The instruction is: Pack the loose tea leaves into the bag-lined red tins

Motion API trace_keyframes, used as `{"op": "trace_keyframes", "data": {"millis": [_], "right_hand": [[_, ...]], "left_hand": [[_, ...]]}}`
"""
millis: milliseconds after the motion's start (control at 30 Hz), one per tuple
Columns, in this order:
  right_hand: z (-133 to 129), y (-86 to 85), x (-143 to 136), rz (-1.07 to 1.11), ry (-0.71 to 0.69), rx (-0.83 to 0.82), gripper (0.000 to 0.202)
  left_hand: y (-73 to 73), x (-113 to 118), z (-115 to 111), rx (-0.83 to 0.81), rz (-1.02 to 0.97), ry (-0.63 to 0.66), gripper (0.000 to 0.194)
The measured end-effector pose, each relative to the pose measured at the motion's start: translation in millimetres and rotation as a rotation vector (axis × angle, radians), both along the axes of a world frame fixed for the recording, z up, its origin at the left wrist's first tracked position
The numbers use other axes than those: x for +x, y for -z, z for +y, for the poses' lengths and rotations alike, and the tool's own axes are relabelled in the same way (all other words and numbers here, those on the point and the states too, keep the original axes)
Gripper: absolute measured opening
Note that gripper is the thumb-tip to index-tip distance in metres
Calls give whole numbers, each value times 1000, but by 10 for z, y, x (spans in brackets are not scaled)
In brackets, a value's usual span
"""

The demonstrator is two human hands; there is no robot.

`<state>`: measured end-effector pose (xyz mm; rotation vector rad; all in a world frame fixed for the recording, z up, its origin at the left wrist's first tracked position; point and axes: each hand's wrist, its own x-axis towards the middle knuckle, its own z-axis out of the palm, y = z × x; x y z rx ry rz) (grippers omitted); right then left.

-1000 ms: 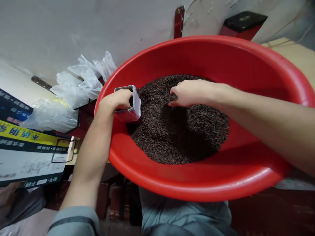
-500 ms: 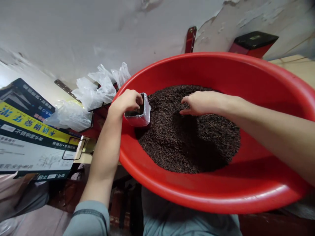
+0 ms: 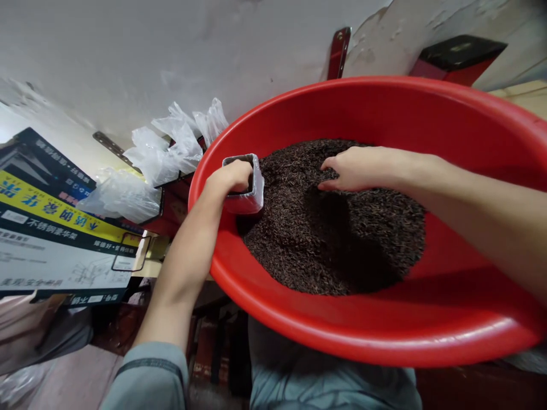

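Observation:
A large red tub (image 3: pixel 444 341) holds a broad heap of dark, short, dry strands (image 3: pixel 294 250) that look like loose tea leaves. At the heap's left edge, just inside the rim, stands a square box (image 3: pixel 250 200) covered in clear plastic, open at the top. My left hand (image 3: pixel 235 176) reaches into its mouth; the fingers are hidden inside, so their grip does not show. Above the middle of the heap hovers my right hand (image 3: pixel 348 169), thumb and fingers apart with nothing visible between them, casting a shadow on the strands.
Clear plastic bags (image 3: pixel 171 139) stick up from dark red boxes left of the tub. A printed carton (image 3: pixel 64 228) leans farther left. Behind the tub are the wall (image 3: pixel 141 51), a dark red perforated metal strip (image 3: pixel 339 52) and a black-topped red box (image 3: pixel 461 57).
My left hand has moved deeper into the box, and its fingertips have gone out of sight. My right hand stays over the heap, fingers apart. The whole view has shifted slightly.

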<state>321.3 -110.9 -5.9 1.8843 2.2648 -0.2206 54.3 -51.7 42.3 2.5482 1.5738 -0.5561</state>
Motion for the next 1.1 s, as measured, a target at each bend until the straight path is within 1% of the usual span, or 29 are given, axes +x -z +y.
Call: {"op": "trace_keyframes", "data": {"millis": [100, 167, 233, 300, 367, 433, 533, 633, 700, 800, 900, 967, 1033, 1100], "right_hand": [[16, 28, 26, 1, -14, -9, 65], [23, 40, 39, 0, -31, -4, 66], [23, 39, 40, -3, -38, -6, 66], [15, 30, 27, -10, -37, -18, 67], [5, 24, 9, -19, -31, -22, 66], [-3, 27, -6, -24, -40, -7, 66], [-11, 42, -16, -29, -52, 11, 66], [-23, 37, -23, -10, -39, -14, 65], [-37, 15, -35, 3, -29, -22, 65], [-67, -32, -67, -8, -18, -24, 64], [-82, -56, -85, -5, -27, -42, 63], [-72, -40, -72, 5, -33, -38, 64], [-47, 0, -42, 17, -36, -20, 66], [-19, 42, -9, 32, -43, -4, 68]], "left_hand": [[16, 26, -7, 58, -64, -1, 44], [46, 36, 7, 85, -2, -2, 42], [70, 33, 32, 60, 69, 11, 42], [72, 15, 55, 52, 24, 27, 44], [61, 1, 60, 97, -66, 17, 47], [62, 13, 43, 131, -52, -11, 47], [86, 62, 1, 102, 62, -6, 45], [97, 70, -12, 114, 31, 37, 48], [98, 48, -2, 128, 19, 36, 48], [99, 17, 6, 80, 88, 32, 44], [91, 16, -10, 84, 49, 71, 46], [79, 32, -30, 72, 65, 59, 49], [56, 53, -54, 18, 134, 23, 49], [18, 67, -83, -6, 130, 21, 50]]}}
